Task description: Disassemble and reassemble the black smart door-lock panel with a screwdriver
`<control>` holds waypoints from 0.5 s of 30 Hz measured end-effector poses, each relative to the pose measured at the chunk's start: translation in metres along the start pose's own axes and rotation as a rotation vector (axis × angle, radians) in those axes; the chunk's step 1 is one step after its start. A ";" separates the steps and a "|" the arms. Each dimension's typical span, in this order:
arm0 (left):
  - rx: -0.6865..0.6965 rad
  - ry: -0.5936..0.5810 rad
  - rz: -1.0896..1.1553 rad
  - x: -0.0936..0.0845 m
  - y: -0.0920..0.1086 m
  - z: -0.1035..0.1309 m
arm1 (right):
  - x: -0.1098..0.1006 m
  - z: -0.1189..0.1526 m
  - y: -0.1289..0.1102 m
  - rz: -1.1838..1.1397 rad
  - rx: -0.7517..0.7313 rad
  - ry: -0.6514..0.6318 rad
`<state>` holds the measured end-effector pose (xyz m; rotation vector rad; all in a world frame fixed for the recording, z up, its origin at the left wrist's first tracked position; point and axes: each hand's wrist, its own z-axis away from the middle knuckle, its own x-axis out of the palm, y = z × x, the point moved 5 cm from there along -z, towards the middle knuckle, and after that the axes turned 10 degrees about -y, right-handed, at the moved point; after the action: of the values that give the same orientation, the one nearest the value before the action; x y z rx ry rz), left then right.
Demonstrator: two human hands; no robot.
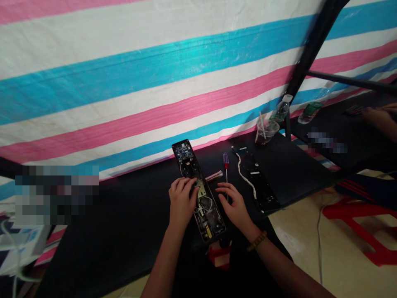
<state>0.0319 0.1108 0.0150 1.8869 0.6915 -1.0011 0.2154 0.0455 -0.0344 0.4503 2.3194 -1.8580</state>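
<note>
A long black device casing lies uncovered on the black table, showing a circuit board, wiring and brass-coloured fittings. My left hand rests over its middle, fingers bent and thumb near the forefinger at a pale inner part. What sits between those fingertips is too small to make out. Just right of the casing, my right hand hovers with its fingers apart, holding nothing. Beyond it a screwdriver with a purple and red handle lies, its shaft partly behind the hand. Pinkish wires stick out beside the casing.
To the right lie a black panel and a white cable. A plastic cup and a bottle stand at the back. Another person's hand is over the neighbouring table. A red stool stands on the floor.
</note>
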 end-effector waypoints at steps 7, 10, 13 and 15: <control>-0.117 0.116 0.036 0.005 0.007 0.009 | 0.004 0.005 -0.005 -0.005 -0.017 -0.023; -0.238 0.200 0.205 0.009 0.001 0.025 | -0.004 -0.006 -0.015 0.005 -0.047 -0.016; -0.384 0.225 0.477 0.025 -0.006 0.048 | -0.010 -0.024 -0.030 0.013 -0.106 -0.036; -0.436 0.195 0.627 0.040 -0.005 0.062 | -0.008 -0.042 -0.043 0.039 -0.150 -0.063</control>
<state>0.0259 0.0618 -0.0400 1.6545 0.3432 -0.2442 0.2128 0.0764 0.0176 0.4087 2.3683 -1.6415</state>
